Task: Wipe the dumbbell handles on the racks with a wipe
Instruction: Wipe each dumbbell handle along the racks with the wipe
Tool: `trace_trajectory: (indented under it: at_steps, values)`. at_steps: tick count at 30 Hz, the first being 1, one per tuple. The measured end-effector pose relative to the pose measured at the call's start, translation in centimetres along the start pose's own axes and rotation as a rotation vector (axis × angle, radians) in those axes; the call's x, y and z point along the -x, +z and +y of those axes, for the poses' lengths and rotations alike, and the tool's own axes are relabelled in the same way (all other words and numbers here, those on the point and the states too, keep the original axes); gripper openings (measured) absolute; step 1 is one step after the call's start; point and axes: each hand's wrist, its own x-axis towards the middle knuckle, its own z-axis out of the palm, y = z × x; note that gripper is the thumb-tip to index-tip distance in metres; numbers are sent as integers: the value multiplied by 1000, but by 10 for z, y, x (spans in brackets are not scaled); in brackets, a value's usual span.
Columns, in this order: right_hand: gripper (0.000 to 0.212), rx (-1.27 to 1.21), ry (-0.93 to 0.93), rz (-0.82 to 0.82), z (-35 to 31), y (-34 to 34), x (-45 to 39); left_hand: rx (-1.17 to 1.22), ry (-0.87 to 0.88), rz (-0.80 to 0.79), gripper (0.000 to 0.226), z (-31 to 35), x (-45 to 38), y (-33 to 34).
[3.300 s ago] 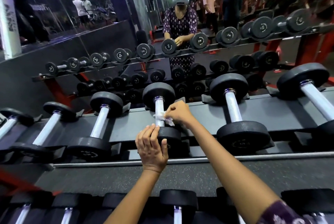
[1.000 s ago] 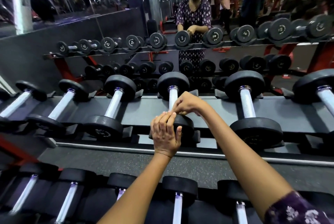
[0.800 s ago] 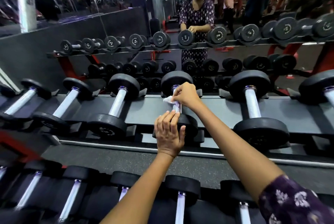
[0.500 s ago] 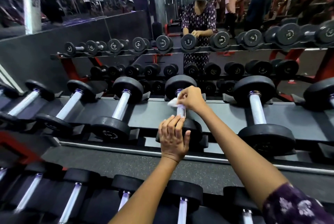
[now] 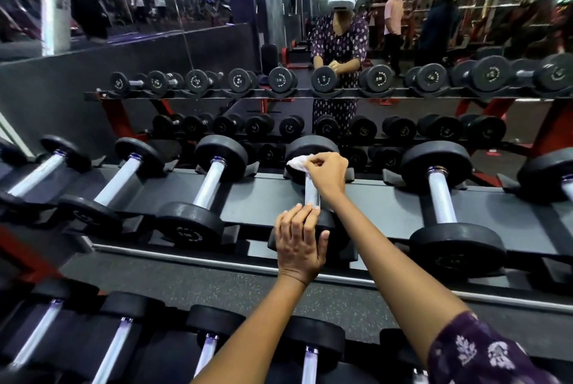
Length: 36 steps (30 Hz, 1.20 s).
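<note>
A black dumbbell with a silver handle (image 5: 311,196) lies in the middle of the upper rack shelf (image 5: 263,197). My right hand (image 5: 328,173) pinches a small white wipe (image 5: 297,163) at the far end of that handle, by the rear weight head (image 5: 305,147). My left hand (image 5: 300,244) rests with straight fingers on the near weight head, fingertips at the handle's near end. That near head is mostly hidden under my left hand.
More dumbbells line the same shelf, one to the left (image 5: 210,186) and one to the right (image 5: 441,197). A lower row of dumbbells (image 5: 310,359) sits close below. A mirror behind shows the rack and people in the gym.
My right hand has slid the wipe from the handle's near end up to its far end by the rear head. My left hand has stayed on the near head.
</note>
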Motion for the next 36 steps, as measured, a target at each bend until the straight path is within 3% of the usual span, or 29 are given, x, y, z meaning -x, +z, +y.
trace_trajectory:
  at_steps: [6,8,11,13,20,23,25,29,31,34,36]
  values:
    - [22,-79,196,104,1,-5,-5,16,-1,-6,40,2,0,0]
    - [34,-92,271,146,4,-7,-7,22,-9,-4,41,1,-1,-1]
    - [34,-55,254,132,6,-6,-5,17,-13,0,41,1,1,-1]
    - [22,17,145,69,5,-3,-3,16,-10,6,41,1,1,0]
    - [14,343,-184,-129,7,-7,-12,18,9,20,40,0,-1,3]
    - [18,537,-381,-468,0,-6,-8,28,-2,15,40,-1,0,3]
    - [22,650,-423,-590,-8,-8,-12,22,3,7,40,-1,-1,3]
    - [18,832,-494,-545,-17,-15,-13,21,28,1,40,0,0,1]
    - [19,950,-565,-667,-23,-16,-5,28,26,2,40,-2,-2,0]
    - [18,988,-602,-884,-33,-19,-4,26,33,0,41,-2,-1,-1]
    - [20,956,-577,-856,-34,-21,-12,28,38,-6,41,-2,-1,0]
